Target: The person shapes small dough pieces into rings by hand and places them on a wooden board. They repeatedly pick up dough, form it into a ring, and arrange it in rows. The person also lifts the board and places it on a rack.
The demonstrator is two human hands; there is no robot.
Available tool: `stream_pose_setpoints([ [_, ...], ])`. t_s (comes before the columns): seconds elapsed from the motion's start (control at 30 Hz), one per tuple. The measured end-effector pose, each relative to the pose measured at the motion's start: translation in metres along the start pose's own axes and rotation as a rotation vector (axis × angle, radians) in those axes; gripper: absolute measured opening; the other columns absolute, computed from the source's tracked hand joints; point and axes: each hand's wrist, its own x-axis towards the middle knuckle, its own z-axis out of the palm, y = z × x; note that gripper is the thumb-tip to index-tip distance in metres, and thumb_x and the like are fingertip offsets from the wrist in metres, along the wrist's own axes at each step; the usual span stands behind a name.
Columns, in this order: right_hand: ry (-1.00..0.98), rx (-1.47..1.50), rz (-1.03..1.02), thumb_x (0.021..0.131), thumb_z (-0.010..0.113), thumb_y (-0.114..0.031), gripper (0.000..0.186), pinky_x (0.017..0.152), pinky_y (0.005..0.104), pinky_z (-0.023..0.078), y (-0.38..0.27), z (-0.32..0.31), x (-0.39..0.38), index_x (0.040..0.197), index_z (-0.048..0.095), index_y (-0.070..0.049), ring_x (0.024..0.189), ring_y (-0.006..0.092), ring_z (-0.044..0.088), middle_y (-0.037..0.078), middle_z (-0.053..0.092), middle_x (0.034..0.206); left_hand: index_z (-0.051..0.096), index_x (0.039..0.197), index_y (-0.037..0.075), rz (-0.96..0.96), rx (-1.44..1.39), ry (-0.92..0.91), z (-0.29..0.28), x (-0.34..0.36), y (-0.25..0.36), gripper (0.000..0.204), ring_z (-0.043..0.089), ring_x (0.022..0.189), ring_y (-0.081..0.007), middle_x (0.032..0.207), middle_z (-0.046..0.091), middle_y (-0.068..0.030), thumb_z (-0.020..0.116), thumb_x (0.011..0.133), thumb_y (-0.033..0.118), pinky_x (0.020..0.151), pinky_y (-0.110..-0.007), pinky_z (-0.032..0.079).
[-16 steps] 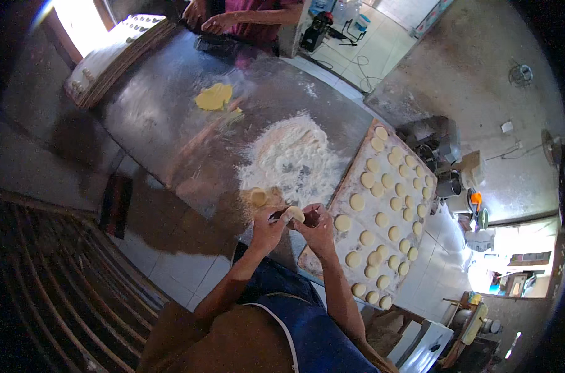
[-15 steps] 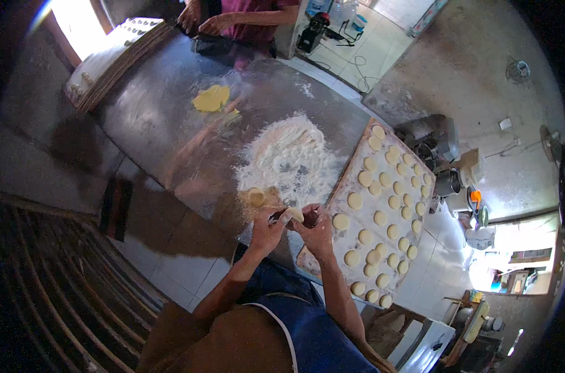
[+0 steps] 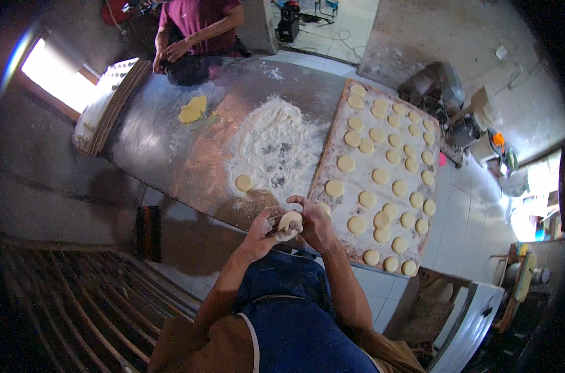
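Observation:
Just off the near edge of the metal table, my left hand (image 3: pixel 263 236) holds a pale round of dough (image 3: pixel 290 221), fingers curled under it. Close against the other side of that dough is my right hand (image 3: pixel 318 227), its thumb raised and its fingers bent around the edge. The fingertips beneath the dough are partly hidden. A flat dough disc (image 3: pixel 244 183) lies on the table beyond my left hand, at the edge of a patch of white flour (image 3: pixel 273 140). To the right, a floured board (image 3: pixel 357 180) carries many similar discs, a few overlapping.
A flattened yellow lump (image 3: pixel 193 109) lies farther back on the metal table (image 3: pixel 139 140). At the far end a person in a maroon shirt (image 3: pixel 198 25) works with both hands by a dark object. Stacked trays (image 3: pixel 111 105) stand far left; a slatted wooden rack (image 3: pixel 90 298) is near left.
The view has shifted, bringing more of the board and the person into sight. My hands have turned the dough, so its broad face shows now. The disc on the table stays by the flour.

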Motion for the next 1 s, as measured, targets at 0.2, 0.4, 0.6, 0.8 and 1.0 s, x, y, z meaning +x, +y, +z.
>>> stream_pose_setpoints([
  [0.2,0.126,-0.182,-0.133,0.101,0.041,-0.031,0.04,0.07,0.0384,0.047,0.039,-0.012,-0.001,0.092,0.063,0.001,0.071,0.0226,0.059,0.013,0.061,0.075,0.049,0.113,0.005,-0.002,-0.289,0.298,-0.007,0.002,-0.037,0.035,0.057,0.089,-0.0183,0.101,0.052,-0.0068,0.046,0.097,0.036,0.08,-0.032,0.048],
  [0.4,0.269,-0.767,-0.174,0.101,0.044,-0.031,0.048,0.058,0.0462,0.048,0.013,0.028,-0.001,0.073,0.066,0.001,0.056,0.0338,0.06,0.022,0.062,0.064,0.047,0.098,0.007,0.075,0.27,0.464,0.014,0.012,-0.05,0.031,0.049,0.077,-0.0124,0.089,0.049,-0.0013,0.042,0.098,0.038,0.067,-0.031,0.043],
  [0.6,0.337,-0.733,-0.255,0.102,0.042,-0.038,0.06,0.055,0.0459,0.046,0.028,0.038,0.008,0.066,0.063,0.004,0.056,0.0365,0.06,0.026,0.057,0.061,0.043,0.076,0.012,0.069,0.351,0.468,0.01,0.024,-0.022,0.03,0.045,0.065,-0.0121,0.073,0.045,0.0007,0.04,0.099,0.031,0.06,-0.03,0.039],
  [0.8,0.298,-0.768,-0.31,0.101,0.045,-0.036,0.05,0.052,0.0465,0.043,0.039,0.051,0.017,0.075,0.06,0.004,0.054,0.0431,0.055,0.026,0.057,0.064,0.045,0.072,0.006,-0.154,-0.339,0.464,-0.048,0.033,-0.049,0.038,0.043,0.058,-0.0168,0.066,0.045,-0.002,0.044,0.101,0.032,0.059,-0.032,0.038],
  [1.0,0.428,-0.86,-0.499,0.096,0.05,-0.028,0.036,0.053,0.0469,0.046,0.036,0.082,0.013,0.08,0.063,0.001,0.054,0.0385,0.058,0.021,0.058,0.062,0.048,0.081,0.004,0.123,-0.01,0.216,-0.09,0.029,-0.128,0.038,0.05,0.067,-0.0167,0.081,0.048,-0.0081,0.042,0.102,0.035,0.069,-0.035,0.045],
])
